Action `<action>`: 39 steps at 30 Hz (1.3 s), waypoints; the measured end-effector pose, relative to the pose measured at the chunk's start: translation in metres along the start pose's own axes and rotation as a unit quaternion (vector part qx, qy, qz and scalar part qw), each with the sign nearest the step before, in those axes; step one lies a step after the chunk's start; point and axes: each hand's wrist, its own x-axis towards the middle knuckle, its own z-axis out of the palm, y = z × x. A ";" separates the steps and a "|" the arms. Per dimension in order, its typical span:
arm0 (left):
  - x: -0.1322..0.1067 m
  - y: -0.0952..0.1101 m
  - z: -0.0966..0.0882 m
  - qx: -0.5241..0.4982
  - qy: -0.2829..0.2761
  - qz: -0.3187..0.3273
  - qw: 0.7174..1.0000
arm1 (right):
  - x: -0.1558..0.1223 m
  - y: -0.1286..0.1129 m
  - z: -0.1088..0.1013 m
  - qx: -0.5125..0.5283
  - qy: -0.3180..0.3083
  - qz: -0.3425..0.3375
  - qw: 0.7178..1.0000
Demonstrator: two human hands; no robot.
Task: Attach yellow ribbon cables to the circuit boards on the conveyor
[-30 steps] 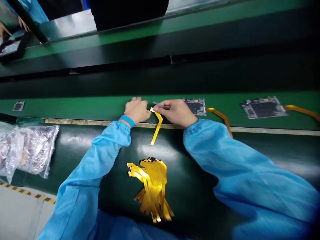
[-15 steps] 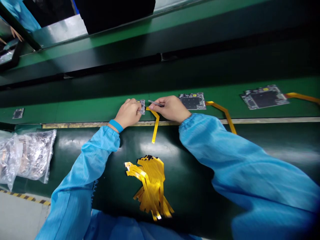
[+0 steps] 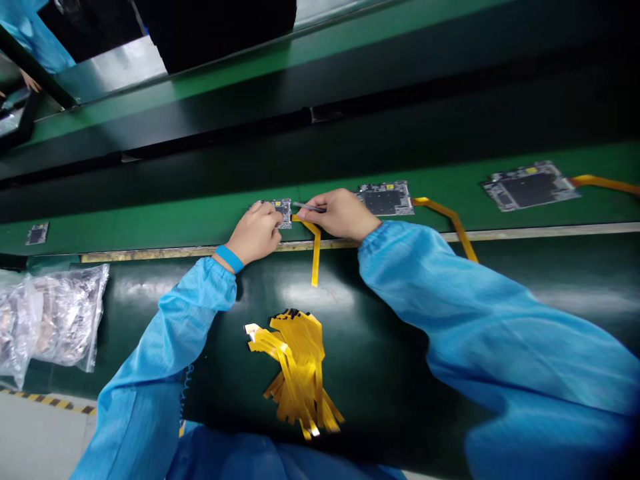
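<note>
My left hand (image 3: 255, 233) rests on the green belt (image 3: 150, 220) with its fingers curled on a small circuit board (image 3: 283, 211), holding it down. My right hand (image 3: 337, 215) is closed on thin grey tweezers (image 3: 309, 207) whose tip points at the board's right edge. A yellow flex cable (image 3: 315, 247) bends from that edge and hangs down over the belt's metal rim onto the dark table. Both arms wear blue sleeves, and a blue band circles my left wrist.
A pile of several yellow flex cables (image 3: 297, 373) lies on the dark table near me. Two larger boards (image 3: 386, 199) (image 3: 530, 185) with cables attached sit to the right on the belt. A small board (image 3: 37, 233) lies far left. Clear plastic bags (image 3: 47, 320) sit at the left.
The small board has come into sight under my left fingers, and the cable's top end now sits against it. Both hands stay close together while the view shifts slightly left.
</note>
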 end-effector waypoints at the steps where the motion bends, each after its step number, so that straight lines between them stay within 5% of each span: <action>1: -0.001 0.001 0.001 0.005 0.000 0.004 1.000 | 0.001 0.000 -0.002 0.000 -0.008 0.005 1.000; 13: -0.008 0.032 0.000 0.055 -0.043 0.011 0.997 | -0.001 -0.003 -0.024 -0.062 -0.033 0.031 0.997; 24: 0.003 0.064 0.019 0.128 -0.028 -0.023 0.991 | 0.003 0.013 -0.026 -0.084 -0.021 0.015 0.996; 34: 0.009 0.073 0.026 0.141 -0.025 -0.039 0.989 | -0.008 0.013 -0.032 -0.151 0.028 -0.041 0.987; 39: 0.013 0.077 0.030 0.141 -0.015 -0.040 0.989 | -0.008 0.013 -0.032 -0.136 -0.001 -0.006 0.991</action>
